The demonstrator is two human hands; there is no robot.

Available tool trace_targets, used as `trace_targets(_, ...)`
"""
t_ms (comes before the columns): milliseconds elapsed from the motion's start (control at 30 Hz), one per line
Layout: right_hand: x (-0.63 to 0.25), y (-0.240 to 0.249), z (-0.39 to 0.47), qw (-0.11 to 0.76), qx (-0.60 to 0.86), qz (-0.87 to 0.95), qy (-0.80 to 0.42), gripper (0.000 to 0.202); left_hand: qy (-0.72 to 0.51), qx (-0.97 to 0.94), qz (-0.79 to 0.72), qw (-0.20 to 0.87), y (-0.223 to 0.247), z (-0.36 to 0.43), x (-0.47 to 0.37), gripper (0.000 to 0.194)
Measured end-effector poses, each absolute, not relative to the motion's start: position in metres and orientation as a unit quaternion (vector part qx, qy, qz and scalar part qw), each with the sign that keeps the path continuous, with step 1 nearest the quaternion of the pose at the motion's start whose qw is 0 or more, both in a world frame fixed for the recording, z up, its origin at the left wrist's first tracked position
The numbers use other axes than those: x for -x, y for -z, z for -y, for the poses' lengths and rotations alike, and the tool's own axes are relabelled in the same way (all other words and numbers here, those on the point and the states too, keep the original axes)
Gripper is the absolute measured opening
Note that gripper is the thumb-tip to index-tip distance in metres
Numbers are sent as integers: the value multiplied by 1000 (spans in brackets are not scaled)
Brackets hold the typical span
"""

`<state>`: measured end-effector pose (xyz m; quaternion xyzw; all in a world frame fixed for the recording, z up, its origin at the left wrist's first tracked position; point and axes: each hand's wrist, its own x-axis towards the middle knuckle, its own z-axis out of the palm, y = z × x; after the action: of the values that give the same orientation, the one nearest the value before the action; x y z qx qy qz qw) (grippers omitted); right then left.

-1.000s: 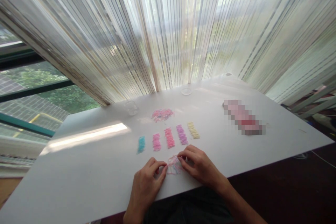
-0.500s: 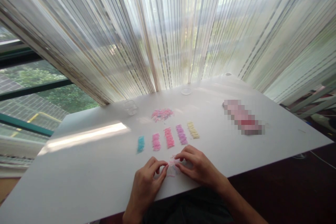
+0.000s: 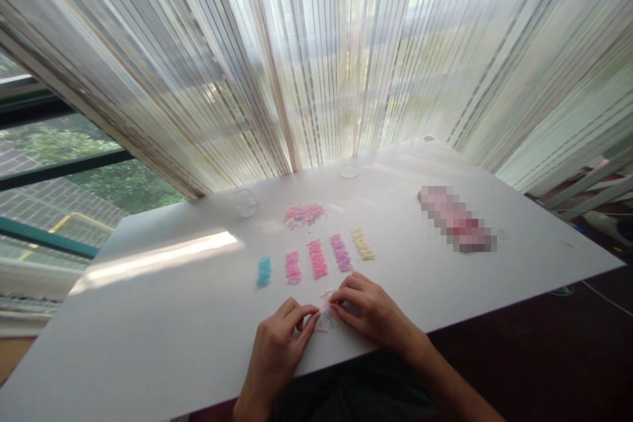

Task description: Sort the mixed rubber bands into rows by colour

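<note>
My left hand (image 3: 283,341) is closed in a pinch near the table's front edge, with a trace of pink at its fingertips. Just right of it, my right hand (image 3: 372,311) pinches with thumb and forefinger close together; what lies between them is too small to make out. Under and between the fingertips is a small loose pile of thin pink, white and bluish pieces (image 3: 328,320). Beyond the hands lie a blue bundle (image 3: 264,271), a pink bundle (image 3: 293,268), a coral bundle (image 3: 318,259), a purple bundle (image 3: 341,252) and a yellow bundle (image 3: 362,244), side by side.
A mixed heap of thin coloured pieces (image 3: 304,215) lies behind the row on the white table (image 3: 163,323). Farther back are a clear container (image 3: 246,204) and a clear round lid (image 3: 350,171). A blurred pink object (image 3: 455,219) lies right. Sheer curtains (image 3: 341,66) hang behind.
My right thumb and forefinger have come together from a wider gap. My left fingertips have shifted slightly right. The bundles and heap stay in place.
</note>
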<state>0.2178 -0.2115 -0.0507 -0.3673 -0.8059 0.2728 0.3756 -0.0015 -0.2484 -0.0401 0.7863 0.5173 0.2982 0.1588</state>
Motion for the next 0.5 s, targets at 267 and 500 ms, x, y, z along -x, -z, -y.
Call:
trace_targets(267, -218, 50, 212, 373, 369, 805, -279, 12, -302, -779, -527, 157, 37, 249, 8, 24)
trace_targets(500, -219, 49, 212, 384, 351, 805, -285, 16, -320, -789, -504, 146, 35, 250, 2, 18)
